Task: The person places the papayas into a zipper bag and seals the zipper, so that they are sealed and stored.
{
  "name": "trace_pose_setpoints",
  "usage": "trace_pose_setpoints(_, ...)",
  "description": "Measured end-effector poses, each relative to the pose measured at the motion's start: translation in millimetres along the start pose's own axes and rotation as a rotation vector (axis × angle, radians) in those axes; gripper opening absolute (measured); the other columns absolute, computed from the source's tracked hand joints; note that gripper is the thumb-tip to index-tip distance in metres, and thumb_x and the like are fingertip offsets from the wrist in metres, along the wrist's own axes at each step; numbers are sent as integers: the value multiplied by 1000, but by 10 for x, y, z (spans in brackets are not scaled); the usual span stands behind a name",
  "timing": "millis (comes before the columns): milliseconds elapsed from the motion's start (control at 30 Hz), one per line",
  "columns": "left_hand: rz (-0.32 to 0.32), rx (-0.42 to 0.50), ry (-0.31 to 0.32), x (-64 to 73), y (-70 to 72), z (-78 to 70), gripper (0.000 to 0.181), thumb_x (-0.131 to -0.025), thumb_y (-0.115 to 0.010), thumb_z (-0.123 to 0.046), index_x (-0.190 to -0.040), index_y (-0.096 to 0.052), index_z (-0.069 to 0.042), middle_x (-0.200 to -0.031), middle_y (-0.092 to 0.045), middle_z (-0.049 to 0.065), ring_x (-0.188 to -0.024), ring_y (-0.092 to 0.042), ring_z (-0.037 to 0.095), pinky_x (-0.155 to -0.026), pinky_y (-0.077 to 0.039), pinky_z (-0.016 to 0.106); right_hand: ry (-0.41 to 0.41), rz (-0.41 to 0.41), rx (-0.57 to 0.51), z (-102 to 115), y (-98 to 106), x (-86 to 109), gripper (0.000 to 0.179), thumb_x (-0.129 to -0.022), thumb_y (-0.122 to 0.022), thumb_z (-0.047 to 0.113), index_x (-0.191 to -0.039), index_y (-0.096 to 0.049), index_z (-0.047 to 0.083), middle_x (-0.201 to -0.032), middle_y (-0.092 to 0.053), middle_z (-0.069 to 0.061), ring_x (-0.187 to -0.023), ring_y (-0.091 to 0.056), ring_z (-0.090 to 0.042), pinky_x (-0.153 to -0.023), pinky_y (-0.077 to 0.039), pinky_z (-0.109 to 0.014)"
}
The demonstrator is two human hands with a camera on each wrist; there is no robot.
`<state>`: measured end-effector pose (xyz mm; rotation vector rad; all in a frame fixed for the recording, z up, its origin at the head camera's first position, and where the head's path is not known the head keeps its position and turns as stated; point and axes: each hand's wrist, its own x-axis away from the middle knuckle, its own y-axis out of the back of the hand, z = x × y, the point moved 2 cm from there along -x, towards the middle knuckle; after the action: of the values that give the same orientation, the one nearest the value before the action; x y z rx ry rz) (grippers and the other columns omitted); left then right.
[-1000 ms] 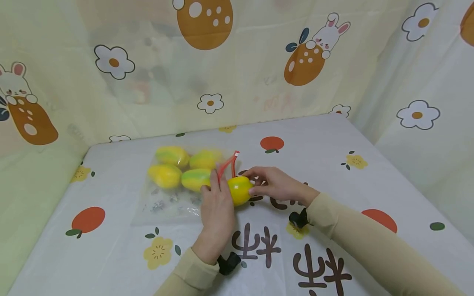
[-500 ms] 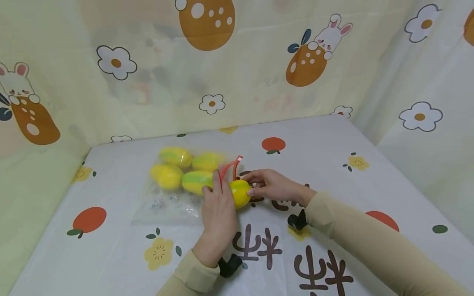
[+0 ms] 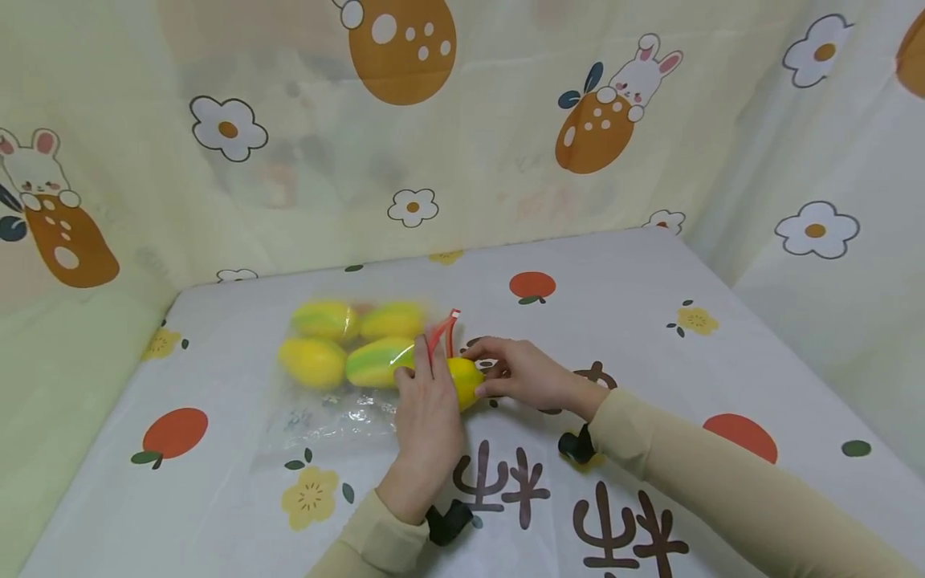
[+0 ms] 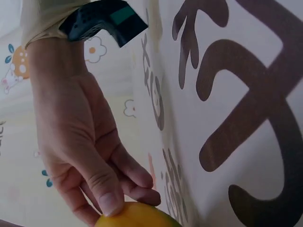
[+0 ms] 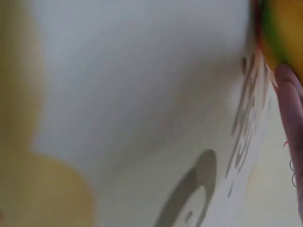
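Observation:
A clear plastic zip bag (image 3: pixel 336 421) with a red strip (image 3: pixel 438 333) along its mouth lies left of centre in the head view. Several yellow-green mangoes (image 3: pixel 325 321), perhaps toys, are inside it. My left hand (image 3: pixel 428 425) grips the bag at its mouth, back of the hand up; its thumb is hidden. At the mouth, one more mango (image 3: pixel 466 381) is pinched by my right hand (image 3: pixel 531 373), partly behind the left hand. In the left wrist view the right thumb touches this mango (image 4: pixel 137 216). The right wrist view catches the mango (image 5: pixel 286 38) with one finger against it.
A white cloth (image 3: pixel 629 313) printed with fruit, flowers and dark characters covers the table. Patterned curtains (image 3: pixel 311 177) rise behind the table and along both sides. A black camera mount (image 3: pixel 448 522) sits on the left wrist and another mount (image 3: pixel 576 444) on the right.
The right hand and its mango have shifted slightly left, and less of that mango shows beside the left hand. The bag's mangoes and red strip have slid a little left and nearer.

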<state>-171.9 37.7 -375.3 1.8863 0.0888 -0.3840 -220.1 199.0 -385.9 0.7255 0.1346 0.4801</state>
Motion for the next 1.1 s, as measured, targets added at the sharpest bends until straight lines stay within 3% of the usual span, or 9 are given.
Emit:
trace_pose_setpoints(133, -9, 38, -4, -1, 7, 2, 76, -83, -79, 1, -150, -43, 0, -158, -39, 22, -94, -47, 37, -57, -52, 31, 65, -16, 68, 4, 3, 25, 50, -91, -77, 15, -138, -59, 15, -135, -67, -7, -100, -74, -18, -89, -60, -32)
trace_pose_setpoints(267, -27, 85, -61, -8, 18, -10, 84, -77, -81, 3, -151, -42, -2, -159, -38, 20, -93, -47, 36, -57, -52, 31, 99, -4, 78, -54, 116, 62, 49, -91, -77, 15, -137, -60, 16, -132, -69, -8, -94, -74, -14, -85, -60, -30)
trace_pose_setpoints(400, 10, 125, -134, -13, 17, -38, 90, -69, -87, 3, -148, -45, -2, -162, -35, 17, -97, -50, 36, -62, -56, 34, 60, -15, 70, -161, 259, 152, 48, -90, -77, 13, -135, -61, 13, -138, -65, -12, -93, -73, -16, -84, -61, -31)
trace_pose_setpoints(533, 46, 136, -149, -9, -2, -51, 86, -72, -90, -6, -147, -47, 0, -162, -34, 16, -102, -52, 37, -73, -60, 40, 6, -53, 71, -269, 332, 231, 46, -92, -76, 15, -135, -60, 9, -141, -63, -18, -92, -73, -19, -83, -60, -33)
trace_pose_setpoints(667, 9, 133, -138, 7, -43, -50, 77, -79, -84, -3, -147, -47, 0, -160, -37, 19, -93, -52, 35, -70, -58, 37, -33, -38, -17, -319, 337, 251, 46, -95, -73, 17, -137, -58, 4, -144, -59, -22, -94, -74, -21, -85, -60, -34)
trace_pose_setpoints(800, -24, 100, -136, 18, -79, -45, 68, -81, -76, 5, -144, -50, 1, -158, -38, 20, -84, -48, 32, -65, -53, 33, -65, 31, -124, -316, 321, 222, 46, -97, -71, 16, -137, -57, 0, -140, -62, -24, -99, -74, -22, -89, -60, -36)
trace_pose_setpoints(967, -58, 29, -146, 26, -89, -39, 74, -79, -76, 7, -147, -48, 1, -158, -38, 19, -81, -46, 30, -59, -50, 30, -136, 117, -285, -272, 227, 133, 44, -99, -67, 12, -136, -54, -8, -129, -68, -24, -100, -74, -24, -88, -61, -38)
trace_pose_setpoints(1100, -80, -8, -147, 29, -98, -32, 75, -78, -78, 5, -147, -48, 1, -158, -39, 18, -83, -47, 31, -54, -52, 29, -217, 127, -386, -207, 131, 77, 46, -101, -63, 12, -137, -50, -14, -122, -70, -26, -92, -76, -23, -86, -62, -37)
